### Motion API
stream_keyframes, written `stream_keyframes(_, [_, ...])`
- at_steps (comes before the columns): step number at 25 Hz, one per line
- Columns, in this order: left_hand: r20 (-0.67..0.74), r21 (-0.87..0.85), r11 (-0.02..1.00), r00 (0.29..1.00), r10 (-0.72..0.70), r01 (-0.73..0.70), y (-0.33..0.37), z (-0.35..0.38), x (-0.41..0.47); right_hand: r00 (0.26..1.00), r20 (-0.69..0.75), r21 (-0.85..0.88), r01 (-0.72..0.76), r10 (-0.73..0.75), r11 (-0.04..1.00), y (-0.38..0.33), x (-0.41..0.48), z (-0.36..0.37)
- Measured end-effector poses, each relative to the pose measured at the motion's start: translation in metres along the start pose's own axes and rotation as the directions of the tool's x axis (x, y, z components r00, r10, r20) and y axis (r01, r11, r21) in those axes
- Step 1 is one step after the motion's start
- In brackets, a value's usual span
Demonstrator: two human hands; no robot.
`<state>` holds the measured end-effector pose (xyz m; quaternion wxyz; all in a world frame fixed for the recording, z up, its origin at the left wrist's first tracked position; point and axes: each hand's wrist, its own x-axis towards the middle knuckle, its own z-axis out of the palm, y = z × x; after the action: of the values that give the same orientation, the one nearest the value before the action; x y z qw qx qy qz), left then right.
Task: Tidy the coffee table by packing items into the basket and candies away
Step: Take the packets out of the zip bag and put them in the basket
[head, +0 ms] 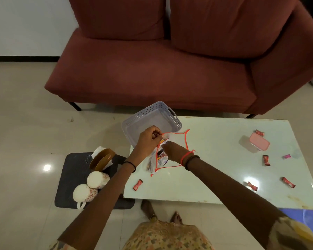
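A clear pouch with a red zip edge (181,141) lies open on the white coffee table (215,170), with several wrapped candies inside it. My left hand (149,139) pinches the pouch's red rim and holds it up. My right hand (172,150) reaches into the pouch mouth, its fingertips hidden among the candies. A lavender perforated basket (152,112) sits at the table's far left corner, right behind the pouch. Loose red candies lie on the table: one near the front left (137,184) and several at the right (288,182).
A clear box with a pink lid (255,145) and a small pink candy (287,156) sit at the table's right. On a dark floor mat (70,170) to the left are two white mugs (90,186) and a brown napkin holder (102,159). A red sofa (152,73) stands behind.
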<state>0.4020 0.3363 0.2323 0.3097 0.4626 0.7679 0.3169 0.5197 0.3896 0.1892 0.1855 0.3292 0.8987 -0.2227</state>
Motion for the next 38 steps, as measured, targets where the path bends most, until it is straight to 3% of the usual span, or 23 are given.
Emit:
stream_keyframes(2, [0.019, -0.004, 1.000, 1.000, 0.015, -0.015, -0.009, -0.010, 0.010, 0.992, 0.112, -0.181, 0.080, -0.060, 0.980, -0.009, 0.023, 0.005])
stream_keyframes(5, [0.043, -0.027, 0.998, 0.997, 0.059, -0.058, -0.017, -0.026, 0.021, 0.963, 0.221, -0.435, 0.237, -0.152, 0.869, -0.018, 0.046, 0.011])
stream_keyframes(10, [0.066, -0.053, 0.994, 0.993, 0.102, -0.098, -0.030, -0.043, 0.042, 0.988, 0.146, -0.359, 0.091, -0.041, 0.929, -0.029, 0.064, 0.009])
stream_keyframes(14, [0.056, -0.125, 0.988, 0.993, 0.101, -0.093, -0.036, -0.052, 0.061, 0.968, -0.177, -0.254, 0.128, -0.176, 0.959, -0.034, 0.077, -0.005])
stream_keyframes(18, [0.062, -0.082, 0.994, 0.995, 0.078, -0.073, -0.046, -0.060, 0.080, 0.982, -0.180, -0.307, 0.000, -0.058, 0.952, -0.043, 0.077, -0.036])
stream_keyframes(21, [0.096, -0.044, 0.998, 0.994, 0.045, -0.041, -0.059, -0.069, 0.098, 0.944, -0.328, -0.155, -0.013, -0.039, 0.988, -0.049, 0.057, -0.073])
stream_keyframes(23, [0.154, -0.054, 0.998, 0.987, 0.046, -0.038, -0.068, -0.080, 0.109, 0.926, -0.376, 0.165, 0.043, 0.022, 0.985, -0.049, 0.033, -0.102])
stream_keyframes(25, [0.184, -0.136, 0.991, 0.982, 0.034, -0.009, -0.076, -0.087, 0.117, 0.913, -0.398, 0.492, 0.131, 0.089, 0.861, -0.046, 0.016, -0.133])
stream_keyframes(27, [0.152, -0.063, 0.998, 0.988, 0.014, -0.004, -0.079, -0.088, 0.123, 0.874, -0.459, 0.721, 0.262, 0.158, 0.642, -0.029, 0.010, -0.155])
stream_keyframes(29, [0.127, -0.088, 0.996, 0.992, -0.002, 0.013, -0.082, -0.085, 0.128, 0.851, -0.459, 0.841, 0.325, 0.254, 0.432, 0.002, 0.016, -0.169])
stream_keyframes(31, [0.106, -0.159, 0.986, 0.994, -0.032, 0.049, -0.087, -0.081, 0.129, 0.820, -0.457, 0.877, 0.348, 0.346, 0.332, 0.037, 0.028, -0.169])
stream_keyframes(34, [0.026, -0.197, 0.977, 0.996, -0.080, 0.084, -0.102, -0.078, 0.128, 0.714, -0.431, 0.893, 0.254, 0.551, 0.371, 0.092, 0.073, -0.143])
stream_keyframes(36, [-0.030, -0.239, 0.967, 0.994, -0.102, 0.092, -0.106, -0.077, 0.128, 0.658, -0.348, 0.914, 0.078, 0.667, 0.399, 0.124, 0.115, -0.112])
stream_keyframes(38, [-0.068, -0.275, 0.957, 0.991, -0.116, 0.093, -0.107, -0.078, 0.128, 0.668, -0.297, 0.827, -0.177, 0.682, 0.533, 0.142, 0.155, -0.076])
